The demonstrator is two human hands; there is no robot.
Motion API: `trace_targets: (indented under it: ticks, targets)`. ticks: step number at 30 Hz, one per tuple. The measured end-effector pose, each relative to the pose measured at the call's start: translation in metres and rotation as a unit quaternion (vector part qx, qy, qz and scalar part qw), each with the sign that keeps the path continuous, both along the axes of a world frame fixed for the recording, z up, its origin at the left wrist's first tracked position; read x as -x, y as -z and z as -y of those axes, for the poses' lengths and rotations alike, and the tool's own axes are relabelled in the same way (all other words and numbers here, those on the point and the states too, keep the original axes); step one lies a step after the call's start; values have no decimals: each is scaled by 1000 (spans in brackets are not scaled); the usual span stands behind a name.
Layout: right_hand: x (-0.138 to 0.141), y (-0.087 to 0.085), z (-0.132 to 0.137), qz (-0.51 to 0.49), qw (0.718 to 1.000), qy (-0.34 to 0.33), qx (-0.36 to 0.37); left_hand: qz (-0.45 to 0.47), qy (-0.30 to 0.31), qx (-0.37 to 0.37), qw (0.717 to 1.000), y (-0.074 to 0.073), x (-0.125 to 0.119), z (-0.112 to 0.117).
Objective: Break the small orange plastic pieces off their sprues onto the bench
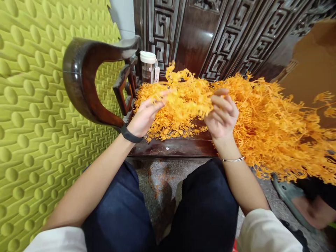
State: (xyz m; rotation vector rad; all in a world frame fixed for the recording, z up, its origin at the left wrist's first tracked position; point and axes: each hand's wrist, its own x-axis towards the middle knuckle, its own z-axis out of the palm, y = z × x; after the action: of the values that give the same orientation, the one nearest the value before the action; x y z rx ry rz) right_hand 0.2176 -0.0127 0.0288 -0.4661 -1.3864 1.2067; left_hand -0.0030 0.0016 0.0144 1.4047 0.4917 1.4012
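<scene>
Between my two hands is a blurred orange frilly plastic sprig point(190, 101), which looks like part of an artificial plant. My left hand point(145, 115), with a black band at the wrist, has its thumb and fingers closed on the sprig's left end. At the other end, the curled fingers of my right hand point(222, 113) pinch the sprig; a thin silver bangle circles that wrist. Below and behind the hands, a heap of similar orange pieces point(168, 126) covers much of the dark wooden seat point(173, 148). Motion blur hides exactly where the fingertips grip.
A larger orange pile point(283, 133) spreads to the right, beside a brown cardboard sheet point(315, 59). A white-lidded bottle point(148, 64) stands behind the heap. At left are a curved wooden armrest point(81, 80) and a textured green wall point(26, 122). Another person's foot in a grey sandal point(294, 201) shows lower right.
</scene>
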Motion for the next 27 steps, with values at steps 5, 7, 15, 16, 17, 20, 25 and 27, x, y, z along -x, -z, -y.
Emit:
trace_targets:
  ticks: [5,7,15,16,17,20,25,27]
  targets:
    - [1,6,9,118,909,-391,87,49,-1,-11,999,-5,2,3]
    - [2,6,10,180,885,-408,135,76,-27,24,996,-7,2,3]
    - [9,7,-10,103,988,-71,93,108,-85,29,990,0,10,-9]
    - [10,7,-12,106,991,-22,83,102,-72,5,992,1,10,-9]
    - [10,7,-14,121,990,13,70,87,-59,-18,994,1,9,-7]
    - [16,7,-14,200,979,28,-2,5,-48,-82,995,0,7,-2]
    - [34,6,1,328,931,27,-161,-133,-70,-187,971,-2,3,7]
    - [39,4,6,326,925,72,-181,-136,-84,-193,968,-2,3,8]
